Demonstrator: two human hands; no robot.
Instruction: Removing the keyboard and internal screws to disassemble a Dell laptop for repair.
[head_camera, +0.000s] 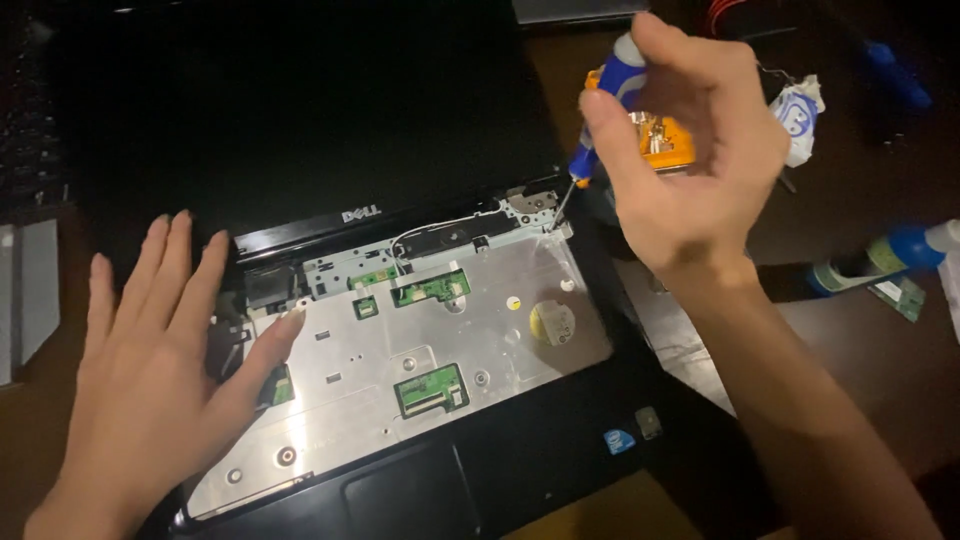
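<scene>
Over near the far right part of the desk (850, 350), the right hand (690, 150) is closed around a small screwdriver (610, 95) with a blue and white handle, fingers pinched on the grip. Its thin tip comes down at the top right hinge corner of the laptop (420, 330), right at the edge of the bare silver metal plate (500, 300) where the keyboard would sit. The laptop fills the middle of the desk, lid open, dark screen (300, 110) tilted back.

The left hand (160, 370) is open and flat, fingers spread, pressing on the laptop's left side; the thumb rests on the metal plate, the other fingers lie across the hinge area and the screen's lower corner.

A few green circuit boards (432, 390) show through cutouts in the plate. Off by the right edge of the desk there's a blue-capped bottle (880, 258) lying down, and a crumpled white wrapper (797, 115) farther back.
</scene>
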